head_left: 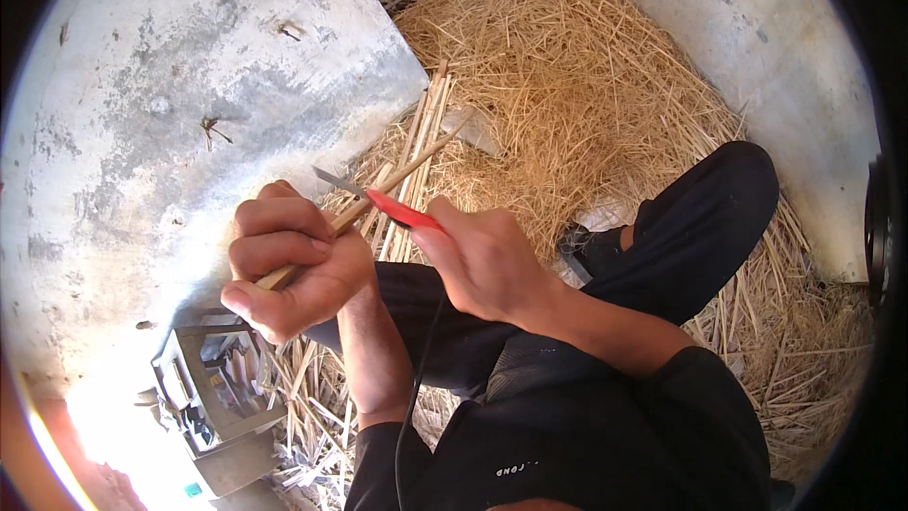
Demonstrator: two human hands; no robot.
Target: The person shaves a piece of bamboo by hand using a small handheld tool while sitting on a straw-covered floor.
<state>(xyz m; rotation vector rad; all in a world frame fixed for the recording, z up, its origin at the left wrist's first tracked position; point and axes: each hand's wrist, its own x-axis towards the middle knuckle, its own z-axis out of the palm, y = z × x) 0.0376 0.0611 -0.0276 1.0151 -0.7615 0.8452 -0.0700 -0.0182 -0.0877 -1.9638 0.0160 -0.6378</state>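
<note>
My left hand (303,260) is closed around a thin wooden stick (402,173), whose far end points up and to the right. In my right hand (487,260) is a knife (402,212) with a red handle, gripped with the thumb along it. The knife's grey blade (338,182) crosses the stick just beyond my left fist and seems to touch it. Below the stick's far part lies a bundle of long split sticks (424,128). My right fingers hide the rear of the handle.
A large heap of straw-like shavings (577,85) covers the floor ahead and right. A pale weathered wall (265,47) stands at left, another wall (757,19) at far right. An open box with small items (222,388) sits lower left. A dark cord (416,388) hangs before me.
</note>
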